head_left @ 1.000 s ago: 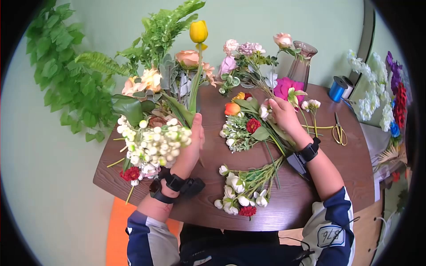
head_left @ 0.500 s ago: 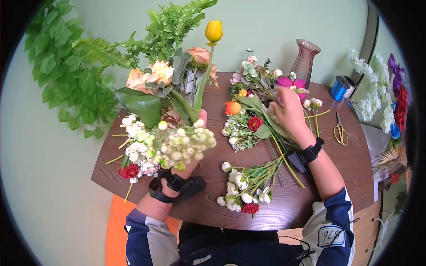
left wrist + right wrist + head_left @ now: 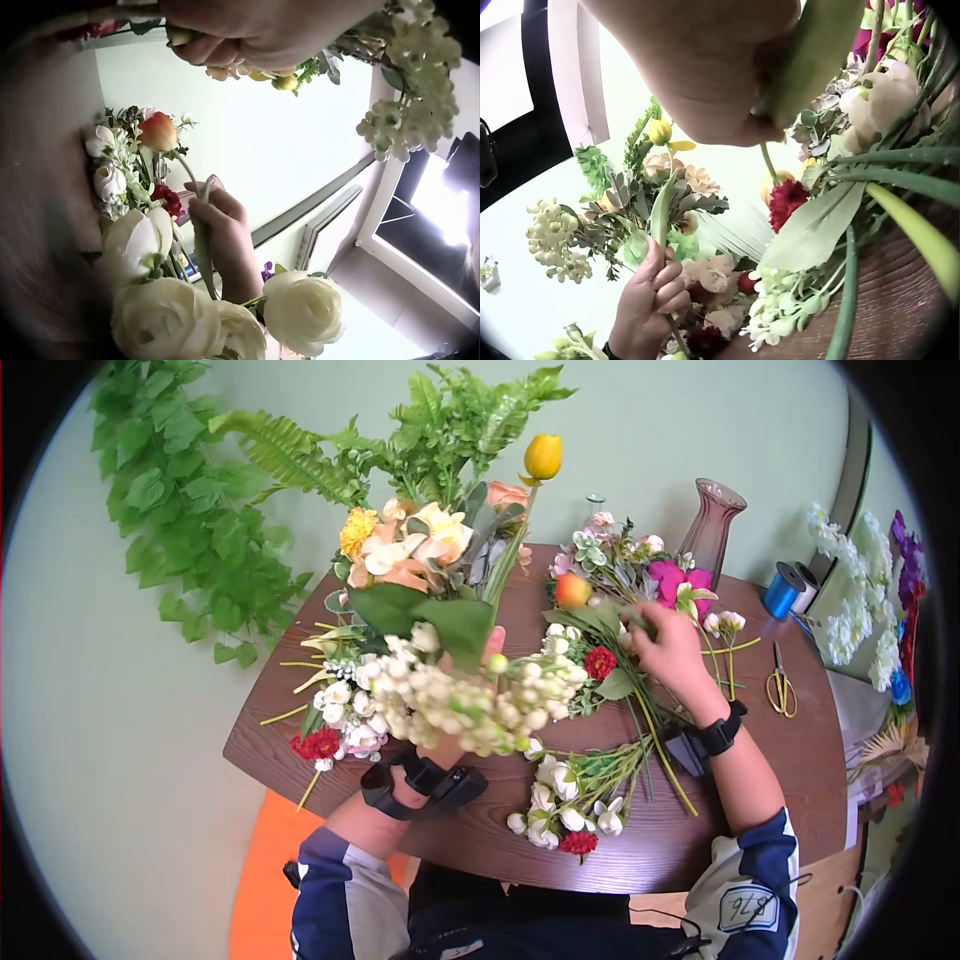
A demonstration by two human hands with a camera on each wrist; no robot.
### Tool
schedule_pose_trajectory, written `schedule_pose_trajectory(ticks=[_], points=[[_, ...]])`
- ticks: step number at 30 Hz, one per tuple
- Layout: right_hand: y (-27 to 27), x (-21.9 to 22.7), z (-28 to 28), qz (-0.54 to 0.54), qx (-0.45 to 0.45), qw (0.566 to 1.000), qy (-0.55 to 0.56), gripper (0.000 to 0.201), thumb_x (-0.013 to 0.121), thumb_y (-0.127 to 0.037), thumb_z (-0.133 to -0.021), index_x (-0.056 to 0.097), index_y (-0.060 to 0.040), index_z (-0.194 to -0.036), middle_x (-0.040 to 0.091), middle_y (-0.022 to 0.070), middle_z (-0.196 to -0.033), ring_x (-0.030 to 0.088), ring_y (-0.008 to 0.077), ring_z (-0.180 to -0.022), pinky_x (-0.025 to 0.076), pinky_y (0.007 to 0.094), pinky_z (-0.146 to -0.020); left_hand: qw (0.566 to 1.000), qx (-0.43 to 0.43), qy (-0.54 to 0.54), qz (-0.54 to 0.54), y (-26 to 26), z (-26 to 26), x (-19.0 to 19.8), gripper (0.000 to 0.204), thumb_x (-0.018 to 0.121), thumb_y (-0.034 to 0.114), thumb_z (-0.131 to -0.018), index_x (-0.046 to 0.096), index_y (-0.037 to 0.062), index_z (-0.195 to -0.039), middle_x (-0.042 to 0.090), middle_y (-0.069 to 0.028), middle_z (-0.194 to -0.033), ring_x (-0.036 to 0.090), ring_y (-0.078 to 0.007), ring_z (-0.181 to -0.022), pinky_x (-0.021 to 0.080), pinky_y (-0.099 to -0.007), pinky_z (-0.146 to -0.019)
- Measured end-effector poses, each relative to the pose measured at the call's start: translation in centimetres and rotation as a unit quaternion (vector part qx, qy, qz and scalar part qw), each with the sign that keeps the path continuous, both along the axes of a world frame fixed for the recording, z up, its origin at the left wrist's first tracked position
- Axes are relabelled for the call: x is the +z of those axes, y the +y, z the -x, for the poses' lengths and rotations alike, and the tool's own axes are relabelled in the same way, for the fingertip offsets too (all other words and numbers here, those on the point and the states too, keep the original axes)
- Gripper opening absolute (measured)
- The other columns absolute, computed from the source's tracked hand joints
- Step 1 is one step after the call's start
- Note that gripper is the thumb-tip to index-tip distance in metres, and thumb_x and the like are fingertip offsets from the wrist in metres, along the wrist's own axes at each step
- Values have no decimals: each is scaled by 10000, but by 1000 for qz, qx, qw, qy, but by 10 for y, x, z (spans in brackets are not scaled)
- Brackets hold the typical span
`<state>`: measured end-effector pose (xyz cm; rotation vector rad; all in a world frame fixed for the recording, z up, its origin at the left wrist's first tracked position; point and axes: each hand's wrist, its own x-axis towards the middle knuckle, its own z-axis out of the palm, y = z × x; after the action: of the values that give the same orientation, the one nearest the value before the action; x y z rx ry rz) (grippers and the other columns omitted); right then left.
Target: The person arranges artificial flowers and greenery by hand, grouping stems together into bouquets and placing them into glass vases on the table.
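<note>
My left hand (image 3: 646, 306) grips a mixed bouquet by its stems, fingers wrapped round them. In it are a yellow tulip (image 3: 543, 457), cream and peach flowers (image 3: 440, 538), green fern (image 3: 440, 435) and white berry sprays (image 3: 470, 700), which cover much of that hand in the head view. My right hand (image 3: 678, 657) pinches the leafy stem of an orange tulip (image 3: 159, 131) between thumb and fingers. The tulip's head stands up over the flowers lying on the table's right half. Close below it are a red flower (image 3: 600, 663) and small white blossoms.
White roses (image 3: 560, 785) with another red flower lie at the table's front. Flowers (image 3: 350, 710) lie at the left. At the back right stand a tinted glass vase (image 3: 712, 525) and a blue ribbon spool (image 3: 782, 592), with gold-handled scissors (image 3: 781, 690) nearby. Ivy (image 3: 180, 490) hangs on the wall.
My right hand has let go of a pink and mauve flower bunch, which now lies at the back, and has taken the orange tulip's stem. The bouquet in my left hand has moved right.
</note>
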<state>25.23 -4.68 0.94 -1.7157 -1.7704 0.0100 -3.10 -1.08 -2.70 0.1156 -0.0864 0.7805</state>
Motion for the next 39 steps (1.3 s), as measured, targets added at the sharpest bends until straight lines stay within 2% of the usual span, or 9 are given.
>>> schedule_pose_trajectory(ticks=[5,10,11,13,20,22,23,36,39], points=[[-10,29,-5,-367,-35,926,78,83,610,-62,-800,626,-25,-873,571,72,-756,501,153,-616,405,271,-562,805,129,431,-386,23,-5,-32,594,557,352,-857,323,69,-1325,425,-157,-1216,448,-275,-1021,360,-388,-855],[-48,72,0,-398,13,854,334,140,546,-135,-894,625,-20,-892,512,-31,-728,421,35,-612,345,198,-553,150,210,728,-636,45,-17,-63,503,535,351,-890,430,5,-1241,577,-133,-1001,591,-201,-725,464,-287,-602],[-52,74,1,-408,21,845,346,172,523,-158,-913,624,-18,-915,500,-44,-720,411,22,-613,337,189,-555,150,210,728,-635,39,-20,-53,503,535,351,-890,430,5,-1241,577,-133,-1001,591,-201,-725,464,-287,-602],[-56,75,7,-388,42,856,340,192,513,-170,-920,619,-13,-947,508,-39,-718,425,27,-621,343,188,-561,689,356,478,-414,19,-27,-23,433,577,357,-866,528,-17,-1077,625,-99,-808,587,-164,-660,448,-296,-554],[-62,71,35,-281,163,883,338,191,505,-107,-910,594,10,-1032,550,26,-833,521,85,-746,422,207,-684,573,319,624,-425,-1,-27,21,419,669,387,-792,571,2,-926,625,-72,-694,581,-148,-598,450,-293,-556],[-60,70,40,-256,176,885,346,181,511,-102,-904,595,12,-1017,561,35,-835,534,107,-751,436,237,-724,713,224,544,-382,-9,-18,21,448,681,359,-788,536,3,-1017,625,-80,-841,593,-149,-724,466,-283,-661],[-54,66,38,-260,222,865,367,168,515,-101,-899,606,10,-987,582,53,-861,558,126,-782,446,259,-744,946,69,293,-117,-10,-29,14,489,699,277,-775,482,4,-1118,589,-77,-985,567,-149,-866,454,-284,-773],[-70,63,66,-69,228,935,263,103,593,-7,-801,660,15,-875,586,38,-807,556,131,-786,440,246,-717,757,138,457,-446,-23,-32,32,516,698,165,-753,449,11,-1178,557,-69,-1088,527,-146,-977,428,-293,-848],[-72,61,70,-11,208,906,368,102,601,-35,-810,660,14,-878,615,58,-830,543,120,-783,424,231,-708,622,282,479,-551,-7,-43,2,454,701,166,-731,489,-17,-1088,609,-84,-896,590,-167,-811,469,-281,-743]])
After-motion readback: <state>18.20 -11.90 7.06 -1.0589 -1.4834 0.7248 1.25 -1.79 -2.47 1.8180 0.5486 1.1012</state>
